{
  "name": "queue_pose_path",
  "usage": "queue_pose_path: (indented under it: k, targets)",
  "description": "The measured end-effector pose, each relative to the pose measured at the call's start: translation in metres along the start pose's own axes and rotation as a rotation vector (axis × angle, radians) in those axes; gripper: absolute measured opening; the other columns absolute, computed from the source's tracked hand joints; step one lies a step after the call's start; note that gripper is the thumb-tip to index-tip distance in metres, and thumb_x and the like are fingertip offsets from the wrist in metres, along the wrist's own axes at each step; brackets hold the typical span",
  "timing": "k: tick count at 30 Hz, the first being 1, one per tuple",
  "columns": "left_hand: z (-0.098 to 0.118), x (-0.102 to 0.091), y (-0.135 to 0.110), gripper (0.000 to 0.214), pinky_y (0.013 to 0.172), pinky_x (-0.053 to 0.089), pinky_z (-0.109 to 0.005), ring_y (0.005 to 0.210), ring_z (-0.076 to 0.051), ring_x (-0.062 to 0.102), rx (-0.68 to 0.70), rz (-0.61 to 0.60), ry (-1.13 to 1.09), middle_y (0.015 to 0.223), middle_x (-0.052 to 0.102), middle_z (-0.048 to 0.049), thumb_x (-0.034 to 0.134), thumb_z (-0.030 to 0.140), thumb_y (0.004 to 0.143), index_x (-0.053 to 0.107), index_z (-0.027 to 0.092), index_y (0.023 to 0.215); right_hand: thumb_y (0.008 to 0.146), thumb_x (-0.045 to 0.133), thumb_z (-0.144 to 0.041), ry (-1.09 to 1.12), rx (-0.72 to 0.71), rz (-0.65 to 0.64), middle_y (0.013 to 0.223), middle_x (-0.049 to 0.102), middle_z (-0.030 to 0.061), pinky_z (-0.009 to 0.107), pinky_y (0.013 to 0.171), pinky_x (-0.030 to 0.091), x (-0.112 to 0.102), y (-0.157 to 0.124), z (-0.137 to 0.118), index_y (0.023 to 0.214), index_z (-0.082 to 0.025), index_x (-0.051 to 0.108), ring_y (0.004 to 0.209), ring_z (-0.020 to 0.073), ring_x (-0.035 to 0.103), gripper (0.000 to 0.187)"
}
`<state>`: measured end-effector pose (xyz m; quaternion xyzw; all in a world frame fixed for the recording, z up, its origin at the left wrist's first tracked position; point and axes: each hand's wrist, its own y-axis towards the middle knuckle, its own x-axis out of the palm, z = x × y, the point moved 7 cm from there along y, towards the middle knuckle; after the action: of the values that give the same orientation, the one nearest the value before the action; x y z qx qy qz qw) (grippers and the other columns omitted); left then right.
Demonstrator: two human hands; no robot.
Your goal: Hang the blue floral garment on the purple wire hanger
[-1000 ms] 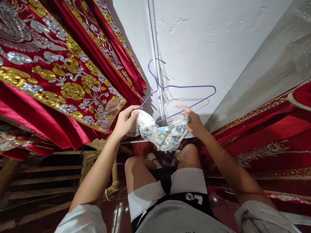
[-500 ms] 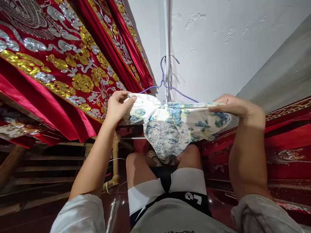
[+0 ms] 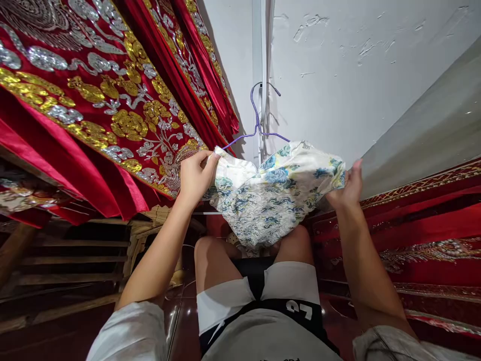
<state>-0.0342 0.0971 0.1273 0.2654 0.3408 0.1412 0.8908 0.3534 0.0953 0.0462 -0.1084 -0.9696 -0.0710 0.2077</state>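
Note:
A white top with a blue and yellow floral print (image 3: 268, 213) hangs in front of me on a purple wire hanger (image 3: 256, 125). Its body is crinkled and its lower end reaches down between my knees. My left hand (image 3: 197, 175) pinches the shoulder edge on the left, thumb in front, close to the hanger's left arm. At the end of the right sleeve is my right hand (image 3: 346, 188), with fingers stretched and apart, partly behind the cloth and touching it. The right shoulder of the top now covers the hanger's right end.
The hanger's hook rests on a pale vertical metal rail (image 3: 263, 60) by the white wall (image 3: 330, 75). Red sequined garments (image 3: 128, 125) hang close on the left, and more red embroidered cloth (image 3: 432, 225) is at the right. A slatted wooden rack (image 3: 75, 260) stands at lower left.
My right hand has moved inward and let the stretched neckline go; the right side of the top now lies over the hanger. My left hand shifted slightly right, still pinching the shoulder.

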Motion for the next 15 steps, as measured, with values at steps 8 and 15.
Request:
queue_pose_path:
  k: [8, 15]
  targets:
    - [0.005, -0.015, 0.010, 0.025, 0.064, 0.036, -0.027, 0.062, -0.015, 0.045, -0.013, 0.119, 0.028, 0.064, 0.052, 0.0025, 0.063, 0.041, 0.092, 0.065, 0.019, 0.080, 0.089, 0.041, -0.085, -0.478, -0.298, -0.041, 0.095, 0.068, 0.0120, 0.038, 0.067, 0.059, 0.055, 0.002, -0.059, 0.097, -0.024, 0.068, 0.094, 0.0289, 0.071, 0.067]
    - [-0.036, 0.014, -0.017, 0.034, 0.066, 0.041, -0.029, 0.065, -0.016, 0.045, -0.157, 0.203, -0.139, 0.063, 0.042, 0.0023, 0.046, 0.041, 0.095, 0.041, 0.024, 0.066, 0.096, 0.040, -0.077, -0.407, -0.142, -1.229, 0.113, 0.074, 0.0104, 0.039, 0.091, 0.059, 0.158, -0.120, -0.038, 0.114, -0.021, 0.074, 0.104, 0.0233, 0.071, 0.068]
